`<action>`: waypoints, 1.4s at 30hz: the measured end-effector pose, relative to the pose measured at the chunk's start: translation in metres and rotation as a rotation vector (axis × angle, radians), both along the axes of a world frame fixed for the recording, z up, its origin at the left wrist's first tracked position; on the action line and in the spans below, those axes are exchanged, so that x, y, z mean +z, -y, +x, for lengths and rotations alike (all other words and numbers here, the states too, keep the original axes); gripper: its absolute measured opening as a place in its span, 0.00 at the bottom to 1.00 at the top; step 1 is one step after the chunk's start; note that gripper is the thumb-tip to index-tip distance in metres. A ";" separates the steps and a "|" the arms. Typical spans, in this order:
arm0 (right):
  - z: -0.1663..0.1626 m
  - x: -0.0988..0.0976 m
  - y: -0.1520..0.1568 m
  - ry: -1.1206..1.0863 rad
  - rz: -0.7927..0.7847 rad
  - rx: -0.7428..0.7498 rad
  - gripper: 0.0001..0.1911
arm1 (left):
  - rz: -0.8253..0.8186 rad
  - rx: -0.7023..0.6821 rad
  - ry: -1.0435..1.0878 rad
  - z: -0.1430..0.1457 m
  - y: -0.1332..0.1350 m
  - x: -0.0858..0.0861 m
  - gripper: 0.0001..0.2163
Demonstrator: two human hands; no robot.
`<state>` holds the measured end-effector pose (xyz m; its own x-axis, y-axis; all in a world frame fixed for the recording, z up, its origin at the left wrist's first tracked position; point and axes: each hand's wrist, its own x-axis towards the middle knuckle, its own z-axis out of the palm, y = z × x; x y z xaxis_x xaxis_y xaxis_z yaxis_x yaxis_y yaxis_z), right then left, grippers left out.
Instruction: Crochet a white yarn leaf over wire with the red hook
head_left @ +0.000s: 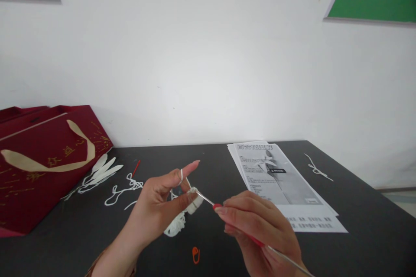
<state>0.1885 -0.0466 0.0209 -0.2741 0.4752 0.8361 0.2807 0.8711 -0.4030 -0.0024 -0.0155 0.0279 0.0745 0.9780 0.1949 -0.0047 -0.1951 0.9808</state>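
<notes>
My left hand [162,201] pinches a small piece of white crochet [196,204] between thumb and fingers, its index finger stretched out with white yarn looped round it. In my right hand [260,229] is a crochet hook [207,199] with a red grip, held like a pen. The hook's metal tip meets the top edge of the crochet piece; whether it passes through a stitch I cannot tell. Behind the left hand, partly hidden, lies a bundle of white yarn [175,225]. An orange stitch marker [195,255] rests on the table below the hands.
At the left stands a dark red gift bag [48,181] with cream ribbon handles. Beside it lie several white crocheted petals [104,171], loose white yarn [125,187] and a red needle [136,168]. Printed sheets [282,181] lie right of centre; a short yarn piece [316,169] is farther right.
</notes>
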 end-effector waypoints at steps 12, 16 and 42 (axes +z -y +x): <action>0.008 -0.015 -0.008 -0.537 -0.600 0.261 0.07 | -0.330 -0.380 0.069 -0.017 -0.004 -0.002 0.03; 0.001 -0.013 -0.017 -0.783 -0.840 0.360 0.08 | -0.286 -0.377 0.078 -0.016 -0.003 -0.006 0.11; -0.034 -0.024 -0.018 -1.258 -1.256 0.437 0.10 | 0.661 0.009 -0.183 -0.001 -0.001 -0.033 0.29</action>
<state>0.1546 -0.0284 -0.0026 -0.1003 0.9859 -0.1337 -0.8080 -0.1591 -0.5673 -0.0033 -0.0141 -0.0053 0.1555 0.6586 0.7363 0.1537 -0.7524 0.6405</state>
